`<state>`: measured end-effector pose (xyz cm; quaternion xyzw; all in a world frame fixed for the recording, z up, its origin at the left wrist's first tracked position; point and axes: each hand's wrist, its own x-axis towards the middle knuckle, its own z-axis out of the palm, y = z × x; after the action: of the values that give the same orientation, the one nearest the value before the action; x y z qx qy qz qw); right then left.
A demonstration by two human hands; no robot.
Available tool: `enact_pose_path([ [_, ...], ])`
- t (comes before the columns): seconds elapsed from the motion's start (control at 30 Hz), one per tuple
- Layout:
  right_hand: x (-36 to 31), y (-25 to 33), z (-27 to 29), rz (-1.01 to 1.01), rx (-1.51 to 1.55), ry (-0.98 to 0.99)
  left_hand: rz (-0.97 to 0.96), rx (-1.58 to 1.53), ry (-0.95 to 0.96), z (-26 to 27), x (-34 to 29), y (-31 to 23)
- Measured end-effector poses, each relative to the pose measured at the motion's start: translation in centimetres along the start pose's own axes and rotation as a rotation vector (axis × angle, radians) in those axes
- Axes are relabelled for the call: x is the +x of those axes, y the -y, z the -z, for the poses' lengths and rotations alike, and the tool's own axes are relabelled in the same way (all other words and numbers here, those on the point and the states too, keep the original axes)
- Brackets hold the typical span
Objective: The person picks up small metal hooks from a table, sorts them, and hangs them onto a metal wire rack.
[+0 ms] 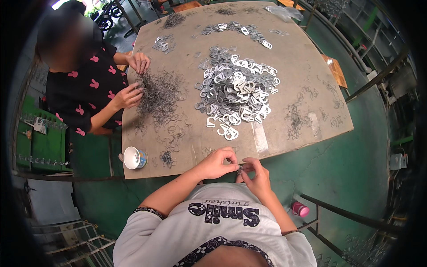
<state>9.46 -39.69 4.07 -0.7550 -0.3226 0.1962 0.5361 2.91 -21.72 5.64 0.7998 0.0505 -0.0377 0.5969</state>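
Just off the near table edge, my left hand (219,163) and my right hand (257,177) meet, fingertips pinched together. Between them is a small metal piece (240,169), mostly covered by the fingers, so its exact kind is unclear. Beyond my hands, a large heap of flat silver-grey, hook-shaped metal pieces (238,86) lies on the table, a few loose ones at its near side. To the left spreads a tangled heap of thin bent wire clips (162,95). A smaller scatter of wire clips (293,118) lies on the right.
The brown tabletop (191,115) has a strip of clear tape (260,138) near its front edge. A paper cup (133,158) stands at the left corner. Across the left side, a co-worker's hands (133,84) handle wire clips. A pink-lidded container (300,209) is below right, beside metal bars.
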Motion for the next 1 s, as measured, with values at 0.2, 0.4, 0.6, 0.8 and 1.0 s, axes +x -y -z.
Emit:
enact_pose_path([
  [0.2, -0.2, -0.2, -0.1, 0.015, 0.015, 0.020, 0.145, 0.071, -0.108, -0.2, -0.4, -1.0],
  [0.4, 0.7, -1.4, 0.6, 0.058, 0.257, 0.091, 0.066, -0.030, -0.045, -0.8, -1.9, -1.5],
  [0.6, 7.6, -5.7, -1.1, 0.177, -0.259, 0.017, 0.029, 0.085, -0.049, -1.3, -3.3, -2.0],
  [0.8, 12.7, -7.4, -4.7, 0.255, -0.497, 0.075, 0.016, 0.128, -0.052, -1.6, -4.2, -2.1],
  [1.0, 12.8, -6.7, -3.8, 0.016, -0.347, -0.060, 0.022, 0.049, -0.118, -1.8, -4.7, -1.1],
])
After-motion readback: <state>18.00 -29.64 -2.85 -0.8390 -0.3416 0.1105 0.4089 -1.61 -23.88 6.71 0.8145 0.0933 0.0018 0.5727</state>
